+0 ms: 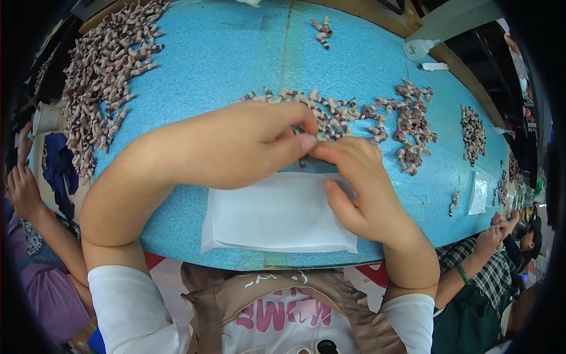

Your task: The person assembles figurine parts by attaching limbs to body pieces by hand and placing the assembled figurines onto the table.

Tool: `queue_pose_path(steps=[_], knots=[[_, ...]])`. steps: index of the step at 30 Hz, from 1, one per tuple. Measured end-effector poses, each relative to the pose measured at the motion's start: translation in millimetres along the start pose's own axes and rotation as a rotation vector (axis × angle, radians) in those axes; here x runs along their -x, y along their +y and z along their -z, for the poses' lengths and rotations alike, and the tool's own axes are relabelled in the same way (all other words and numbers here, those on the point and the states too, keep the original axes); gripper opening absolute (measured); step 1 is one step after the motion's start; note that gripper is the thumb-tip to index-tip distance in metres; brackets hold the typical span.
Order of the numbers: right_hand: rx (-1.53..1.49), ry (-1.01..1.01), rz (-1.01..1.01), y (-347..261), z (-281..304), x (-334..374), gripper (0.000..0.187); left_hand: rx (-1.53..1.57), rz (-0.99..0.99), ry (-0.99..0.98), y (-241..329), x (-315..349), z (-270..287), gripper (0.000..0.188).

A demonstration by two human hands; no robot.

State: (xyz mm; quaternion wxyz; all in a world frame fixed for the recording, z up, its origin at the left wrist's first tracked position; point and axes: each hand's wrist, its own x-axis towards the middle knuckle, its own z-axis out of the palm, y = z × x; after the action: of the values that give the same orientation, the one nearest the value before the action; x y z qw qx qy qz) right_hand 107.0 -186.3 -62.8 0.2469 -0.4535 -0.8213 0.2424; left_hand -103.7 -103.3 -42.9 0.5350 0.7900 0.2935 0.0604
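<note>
My left hand (pixel 253 141) reaches across the blue table, its thumb and forefinger closed in a pinch. Whatever sits between those fingertips is hidden or too small to name. My right hand (pixel 362 186) meets it there, the forefinger's tip touching the left fingertips. Its fingers are stretched out and the thumb stands apart, with nothing visible in the hand. Just beyond both hands lies a loose heap of small brown-and-white striped pieces (pixel 333 112), partly covered by my left hand. A flat white packet or pad (pixel 271 215) lies below my hands near the table's front edge.
A large pile of similar pieces (pixel 106 76) covers the left side; a smaller cluster (pixel 413 127) and another pile (pixel 473 133) lie rightward. A white bottle (pixel 417 49) stands by the far rim. A clear bag (pixel 478 193) lies at right. Other people sit on both sides.
</note>
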Motion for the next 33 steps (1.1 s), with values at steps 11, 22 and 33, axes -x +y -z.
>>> queue_pose_path(steps=[11, 22, 33], knots=[[0.409, 0.349, -0.169, 26.4, 35.5, 10.9, 0.021, -0.695, -0.491, 0.430, -2.3, -29.0, -13.3, 0.033], [0.555, 0.301, -0.247, 39.1, 38.4, 16.7, 0.016, -0.674, -0.510, 0.271, -4.3, -75.0, -25.0, 0.039], [0.517, 0.209, -0.317, 31.8, 47.2, 24.3, 0.017, -0.644, -0.282, 0.350, -8.4, -33.0, -12.1, 0.027]])
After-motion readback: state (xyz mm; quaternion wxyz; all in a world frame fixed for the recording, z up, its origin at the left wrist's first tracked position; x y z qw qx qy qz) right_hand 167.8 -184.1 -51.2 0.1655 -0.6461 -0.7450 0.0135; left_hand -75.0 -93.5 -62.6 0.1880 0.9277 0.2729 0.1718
